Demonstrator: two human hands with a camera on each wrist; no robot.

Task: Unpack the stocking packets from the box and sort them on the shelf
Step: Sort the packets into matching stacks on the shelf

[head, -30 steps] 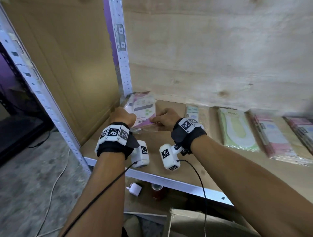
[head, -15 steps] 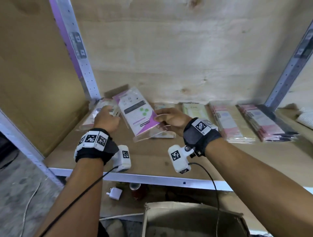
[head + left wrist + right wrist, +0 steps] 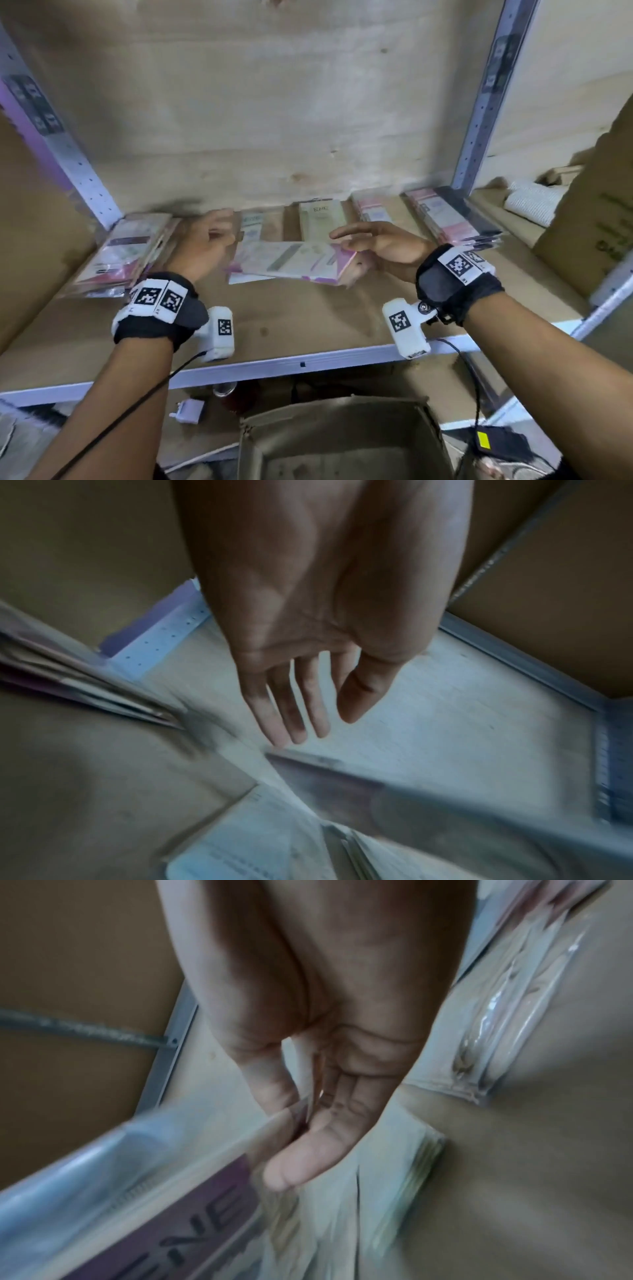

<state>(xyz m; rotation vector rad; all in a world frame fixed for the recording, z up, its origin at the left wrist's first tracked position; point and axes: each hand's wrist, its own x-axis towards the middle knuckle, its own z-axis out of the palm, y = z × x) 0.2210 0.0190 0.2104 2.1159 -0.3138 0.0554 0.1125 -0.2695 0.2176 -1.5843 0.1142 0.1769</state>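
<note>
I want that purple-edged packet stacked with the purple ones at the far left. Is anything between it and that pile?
Yes: the left hand, empty with its fingers straight, is over the shelf between the purple-edged packet in the right hand and the left pile. No other packet lies in that gap.

Readable lettering: "ENE" in grey capitals at the top of a pale green stocking packet (image 3: 321,219) lying at the back of the shelf (image 3: 308,329), head view. Same letters faintly on the white packet (image 3: 252,222) just left of it, too blurred to confirm. Large white capitals on a purple band of the packet (image 3: 192,1223) held in the right hand (image 3: 335,1069), seemingly "ENE", first letter cut off. Dark print on a cardboard carton (image 3: 603,233) at far right, unreadable. Black-and-white square code tags on both wristbands (image 3: 156,299), no legible characters.
</note>
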